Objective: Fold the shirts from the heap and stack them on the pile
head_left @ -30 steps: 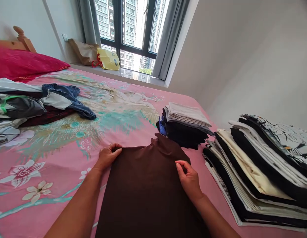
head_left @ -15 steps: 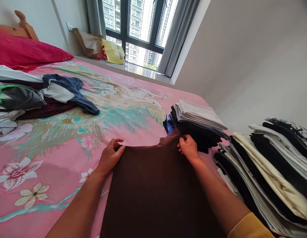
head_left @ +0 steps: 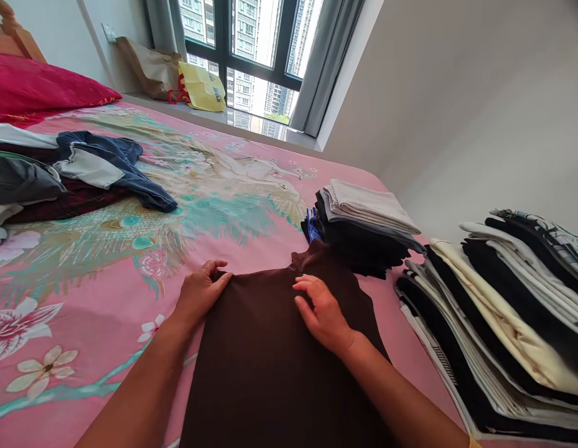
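A dark brown top [head_left: 270, 354] lies flat and lengthwise on the bed in front of me, its collar at the upper right. My left hand [head_left: 202, 289] pinches the top's upper left corner between thumb and fingers. Over the upper middle of the cloth, my right hand [head_left: 322, 314] is open, thumb apart from the fingers, holding nothing. Whether its fingertips touch the fabric I cannot tell. Just beyond the collar stands a small stack of folded clothes [head_left: 370, 208], light beige on top and black below.
Taller piles of folded clothes [head_left: 508, 323] line the right side by the wall. Loose clothes, among them blue jeans [head_left: 125, 168], lie heaped at the left on the pink floral bedspread [head_left: 106, 298]. A yellow bag [head_left: 202, 87] and a brown paper bag [head_left: 151, 68] stand on the windowsill.
My right hand has let go of the top's upper right edge and moved left and down over the cloth. My left hand keeps its corner. The view has shifted slightly.
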A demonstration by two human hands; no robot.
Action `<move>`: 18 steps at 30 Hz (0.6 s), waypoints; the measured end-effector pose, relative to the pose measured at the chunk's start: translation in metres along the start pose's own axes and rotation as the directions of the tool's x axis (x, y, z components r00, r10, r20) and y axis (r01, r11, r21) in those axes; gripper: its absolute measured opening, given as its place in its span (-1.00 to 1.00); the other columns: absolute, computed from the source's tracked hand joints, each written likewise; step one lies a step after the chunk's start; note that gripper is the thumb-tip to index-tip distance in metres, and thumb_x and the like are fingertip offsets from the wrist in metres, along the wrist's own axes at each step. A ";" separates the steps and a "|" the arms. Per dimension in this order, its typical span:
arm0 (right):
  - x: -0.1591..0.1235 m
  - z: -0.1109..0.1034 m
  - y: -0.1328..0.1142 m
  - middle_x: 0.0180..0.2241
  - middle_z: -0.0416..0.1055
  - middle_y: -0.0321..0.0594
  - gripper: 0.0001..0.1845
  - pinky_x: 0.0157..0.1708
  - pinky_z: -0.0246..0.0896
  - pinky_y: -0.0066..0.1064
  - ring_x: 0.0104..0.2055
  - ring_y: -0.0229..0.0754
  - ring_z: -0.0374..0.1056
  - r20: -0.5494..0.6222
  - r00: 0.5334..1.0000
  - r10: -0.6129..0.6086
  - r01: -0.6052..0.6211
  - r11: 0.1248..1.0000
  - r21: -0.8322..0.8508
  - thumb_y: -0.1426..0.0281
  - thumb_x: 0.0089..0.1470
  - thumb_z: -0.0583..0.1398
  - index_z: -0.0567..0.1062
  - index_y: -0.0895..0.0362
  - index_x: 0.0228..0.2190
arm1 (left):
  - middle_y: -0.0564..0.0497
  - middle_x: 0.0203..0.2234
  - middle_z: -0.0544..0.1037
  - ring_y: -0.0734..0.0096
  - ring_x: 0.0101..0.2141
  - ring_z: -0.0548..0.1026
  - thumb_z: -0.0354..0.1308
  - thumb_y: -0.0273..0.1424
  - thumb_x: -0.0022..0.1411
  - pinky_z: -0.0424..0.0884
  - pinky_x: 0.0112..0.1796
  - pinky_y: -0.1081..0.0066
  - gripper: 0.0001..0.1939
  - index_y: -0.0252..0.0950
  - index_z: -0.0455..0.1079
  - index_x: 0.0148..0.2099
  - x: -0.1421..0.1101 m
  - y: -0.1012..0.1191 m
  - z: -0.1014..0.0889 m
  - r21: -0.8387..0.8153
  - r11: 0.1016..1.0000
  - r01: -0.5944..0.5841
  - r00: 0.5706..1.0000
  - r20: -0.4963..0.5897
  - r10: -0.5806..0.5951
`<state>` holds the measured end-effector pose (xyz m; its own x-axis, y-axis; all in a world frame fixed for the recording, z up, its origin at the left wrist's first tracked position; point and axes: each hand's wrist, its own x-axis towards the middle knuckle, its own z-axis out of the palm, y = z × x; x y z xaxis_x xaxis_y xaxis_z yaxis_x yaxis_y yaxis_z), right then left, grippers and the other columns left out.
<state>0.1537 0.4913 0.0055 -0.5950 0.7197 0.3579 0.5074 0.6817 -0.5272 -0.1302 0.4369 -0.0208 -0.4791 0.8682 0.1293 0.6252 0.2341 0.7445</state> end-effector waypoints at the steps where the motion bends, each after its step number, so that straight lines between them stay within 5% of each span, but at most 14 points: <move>1: -0.005 0.003 -0.007 0.09 0.27 -0.13 -0.67 0.20 -0.06 -0.14 0.19 -0.09 0.09 0.122 0.991 -0.060 0.066 0.997 -0.044 0.31 0.16 0.05 0.36 0.07 -0.04 | 0.02 -0.33 0.55 0.31 -0.31 0.49 0.12 -0.16 0.07 0.36 -0.24 0.39 -0.61 -0.22 0.43 -0.09 -0.002 0.002 -0.001 -0.003 0.999 -0.039 0.998 -0.052 0.039; 5: -0.009 0.011 -0.005 0.26 0.00 -0.18 -0.43 0.27 -0.31 -0.08 0.30 -0.08 -0.16 0.367 0.930 -0.037 0.113 0.976 -0.188 0.15 0.18 0.03 0.14 0.04 0.18 | -0.02 -0.27 0.55 0.28 -0.19 0.47 0.12 -0.23 0.12 0.33 -0.07 0.31 -0.74 -0.21 0.47 -0.18 -0.021 0.016 -0.001 -0.014 0.932 -0.362 0.905 -0.247 0.347; 9: 0.001 0.014 0.008 0.28 -0.07 -0.17 -0.37 0.27 -0.37 -0.07 0.32 -0.09 -0.21 0.383 0.924 0.012 0.074 0.975 -0.209 0.08 0.19 -0.02 0.07 0.07 0.22 | 0.05 -0.21 0.58 0.34 -0.10 0.47 0.04 -0.28 0.22 0.21 0.08 0.26 -0.76 -0.11 0.49 -0.14 -0.041 0.028 0.010 -0.025 0.763 -0.646 0.750 0.168 0.640; 10: 0.002 0.015 0.008 0.27 -0.06 -0.16 -0.37 0.27 -0.36 -0.06 0.32 -0.09 -0.21 0.379 0.925 0.003 0.080 0.976 -0.201 0.09 0.19 -0.02 0.07 0.08 0.22 | 0.05 -0.10 0.54 0.32 -0.03 0.43 0.00 -0.25 0.24 0.14 0.12 0.21 -0.71 -0.10 0.47 -0.07 -0.042 0.029 0.013 0.003 0.754 -0.657 0.726 0.270 0.632; 12: 0.001 0.013 0.010 0.25 0.01 -0.16 -0.41 0.26 -0.29 -0.06 0.30 -0.09 -0.14 0.352 0.935 -0.047 0.113 0.979 -0.170 0.13 0.20 0.00 0.12 0.08 0.19 | 0.02 0.10 0.38 0.24 0.12 0.29 -0.03 -0.16 0.25 -0.01 0.18 0.09 -0.59 -0.12 0.35 0.10 -0.041 0.026 0.018 0.111 0.770 -0.629 0.744 0.375 0.553; 16: -0.013 -0.005 0.036 0.07 0.30 -0.17 -0.66 0.21 -0.10 -0.08 0.19 -0.10 0.09 -0.017 0.998 -0.066 0.062 0.985 -0.159 0.34 0.17 0.03 0.39 0.05 -0.04 | -0.01 0.22 0.20 0.19 0.21 0.12 -0.08 -0.02 0.22 -0.21 0.20 0.01 -0.40 -0.14 0.15 0.25 -0.034 0.015 0.020 0.277 0.776 -0.567 0.802 0.404 0.441; 18: -0.022 -0.023 0.067 -0.03 0.37 -0.11 -0.70 0.15 -0.02 -0.04 0.11 -0.04 0.18 -0.273 0.960 0.066 -0.111 0.982 -0.155 0.40 0.09 0.04 0.44 0.09 -0.15 | 0.02 0.22 0.19 0.22 0.22 0.11 -0.10 -0.01 0.23 -0.25 0.21 0.05 -0.40 -0.12 0.13 0.25 -0.032 0.012 0.020 0.299 0.763 -0.573 0.798 0.415 0.437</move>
<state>0.2152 0.5241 -0.0194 -0.3673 0.7714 0.5196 0.6607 0.6097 -0.4380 -0.0949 0.4203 -0.0288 0.1464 0.9767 0.1568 0.9357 -0.1882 0.2983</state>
